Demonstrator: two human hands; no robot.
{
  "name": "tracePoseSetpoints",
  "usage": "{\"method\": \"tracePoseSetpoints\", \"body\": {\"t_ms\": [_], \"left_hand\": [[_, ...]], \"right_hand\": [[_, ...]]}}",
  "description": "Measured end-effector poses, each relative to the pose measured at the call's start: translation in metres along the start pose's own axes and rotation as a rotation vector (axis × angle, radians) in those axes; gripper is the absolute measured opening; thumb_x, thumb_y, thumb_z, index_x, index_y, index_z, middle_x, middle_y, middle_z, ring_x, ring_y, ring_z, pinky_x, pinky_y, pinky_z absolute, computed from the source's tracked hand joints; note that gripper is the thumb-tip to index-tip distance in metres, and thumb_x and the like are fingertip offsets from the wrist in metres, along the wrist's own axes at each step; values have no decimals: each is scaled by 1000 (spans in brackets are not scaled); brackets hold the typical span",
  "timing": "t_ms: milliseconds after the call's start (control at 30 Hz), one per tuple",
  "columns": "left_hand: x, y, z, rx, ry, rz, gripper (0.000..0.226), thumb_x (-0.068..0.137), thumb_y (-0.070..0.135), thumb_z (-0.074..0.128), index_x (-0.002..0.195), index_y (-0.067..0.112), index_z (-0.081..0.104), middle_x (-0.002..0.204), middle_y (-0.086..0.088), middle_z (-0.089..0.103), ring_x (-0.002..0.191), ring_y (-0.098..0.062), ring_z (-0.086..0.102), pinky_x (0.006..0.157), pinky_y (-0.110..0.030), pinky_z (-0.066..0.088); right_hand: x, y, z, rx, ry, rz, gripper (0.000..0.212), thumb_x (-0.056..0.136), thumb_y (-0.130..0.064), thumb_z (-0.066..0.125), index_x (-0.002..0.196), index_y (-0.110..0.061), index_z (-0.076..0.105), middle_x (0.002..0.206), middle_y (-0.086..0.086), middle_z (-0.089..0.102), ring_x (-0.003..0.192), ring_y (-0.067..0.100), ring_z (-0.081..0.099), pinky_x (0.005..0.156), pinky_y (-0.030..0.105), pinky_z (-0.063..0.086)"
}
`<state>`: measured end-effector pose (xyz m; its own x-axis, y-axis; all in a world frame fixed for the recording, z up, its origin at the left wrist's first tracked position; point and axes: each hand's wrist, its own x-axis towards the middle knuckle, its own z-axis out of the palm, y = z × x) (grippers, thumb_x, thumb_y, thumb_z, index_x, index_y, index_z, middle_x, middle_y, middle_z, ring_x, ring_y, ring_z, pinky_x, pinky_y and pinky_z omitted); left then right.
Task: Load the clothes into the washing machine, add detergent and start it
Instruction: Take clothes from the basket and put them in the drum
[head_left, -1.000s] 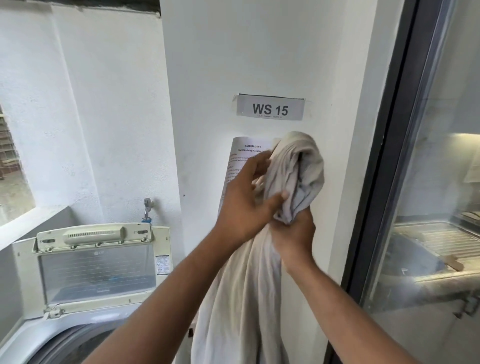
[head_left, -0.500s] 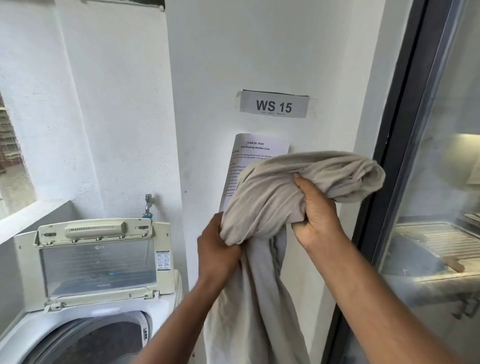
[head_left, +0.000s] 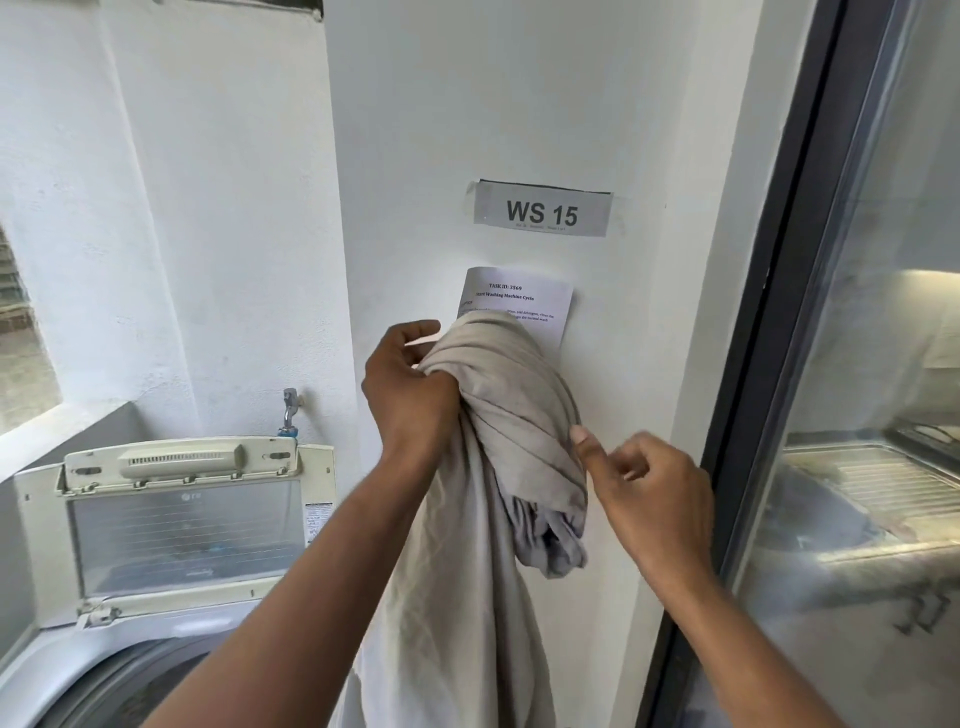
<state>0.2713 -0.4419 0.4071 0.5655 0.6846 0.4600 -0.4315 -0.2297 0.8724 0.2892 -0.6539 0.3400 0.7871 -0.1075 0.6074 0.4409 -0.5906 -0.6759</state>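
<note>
Gripping bunched beige cotton garment (head_left: 498, 415) at frame centre: left hand (head_left: 410, 395) fisted around its upper gather, right hand (head_left: 649, 499) loosely curled, empty, thumb just beside cloth. Long axis vertical, tail hanging toward bottom edge. Risk: trailing cloth missing open white top-load washing machine (head_left: 156, 597), lower left, since it hangs to the right of the drum.

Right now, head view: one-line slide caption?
Left hand grips a bunched beige cloth beside the open washing machine; right hand loose alongside.
</note>
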Motion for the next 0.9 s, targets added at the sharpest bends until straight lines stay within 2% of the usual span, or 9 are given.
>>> {"method": "tracePoseSetpoints", "body": {"t_ms": [67, 133, 200, 267, 333, 400, 500, 733, 900], "left_hand": [[-1, 9, 5, -13, 2, 5, 58, 62, 11, 43, 110, 23, 73, 92, 5, 76, 85, -14, 74, 80, -32, 61], [-3, 19, 11, -30, -11, 14, 56, 63, 11, 43, 109, 23, 73, 92, 6, 76, 85, -12, 74, 77, -27, 58], [-7, 27, 20, -57, -45, 30, 54, 63, 11, 44, 108, 23, 73, 92, 6, 77, 86, -12, 75, 79, -27, 60], [-15, 32, 30, -72, -93, 66, 52, 64, 11, 48, 108, 22, 73, 93, 6, 78, 87, -10, 75, 78, -25, 61], [-26, 34, 39, -65, -162, 106, 49, 68, 10, 53, 111, 20, 73, 96, 5, 78, 89, -10, 75, 79, -26, 61], [-33, 32, 45, -64, -256, 135, 43, 76, 5, 63, 116, 18, 71, 101, 2, 78, 93, -13, 75, 87, -35, 63], [-35, 22, 42, -44, -439, 208, 48, 82, 7, 81, 128, 14, 67, 119, -1, 75, 109, -14, 73, 100, -39, 59], [-50, -43, -9, 127, -497, 276, 72, 87, 13, 85, 150, 18, 50, 147, 7, 60, 139, -8, 55, 117, -39, 46], [-86, -90, -41, 246, -553, 69, 140, 57, 52, 100, 165, 36, 12, 167, 23, 27, 153, 5, 26, 125, -27, 29]], "right_hand": [[-1, -7, 5, 86, -52, -64, 77, 69, -92, 61, 115, -31, 63, 109, -11, 67, 92, 10, 68, 80, 41, 60], [-7, -15, 14, 121, -268, -22, 119, 53, -98, 65, 151, -36, 36, 142, -5, 51, 125, 17, 58, 100, 43, 54], [-15, -22, 29, 121, -324, -7, 148, 42, -98, 71, 161, -35, 11, 156, -1, 41, 140, 21, 47, 110, 46, 48], [-20, -26, 45, 125, -264, -5, 156, 36, -99, 71, 163, -30, 12, 156, -3, 42, 142, 19, 47, 109, 45, 50], [-22, -27, 59, 133, -209, -8, 138, 41, -95, 71, 157, -30, 34, 147, -9, 53, 134, 12, 54, 101, 38, 54], [-21, -30, 68, 208, -150, 41, 95, 53, -74, 73, 138, -32, 59, 125, -13, 69, 116, 10, 67, 87, 32, 59], [-16, -34, 70, 460, -53, 176, 62, 62, -55, 73, 117, -27, 72, 105, -16, 77, 101, 2, 72, 81, 19, 56], [10, -45, 59, 674, 124, 393, 77, 57, -51, 82, 128, -27, 62, 119, -10, 74, 112, 10, 71, 101, 42, 57], [34, -52, 44, 1052, 176, 593, 53, 70, -19, 86, 119, -9, 70, 117, 5, 77, 103, 19, 76, 95, 46, 62]]}}
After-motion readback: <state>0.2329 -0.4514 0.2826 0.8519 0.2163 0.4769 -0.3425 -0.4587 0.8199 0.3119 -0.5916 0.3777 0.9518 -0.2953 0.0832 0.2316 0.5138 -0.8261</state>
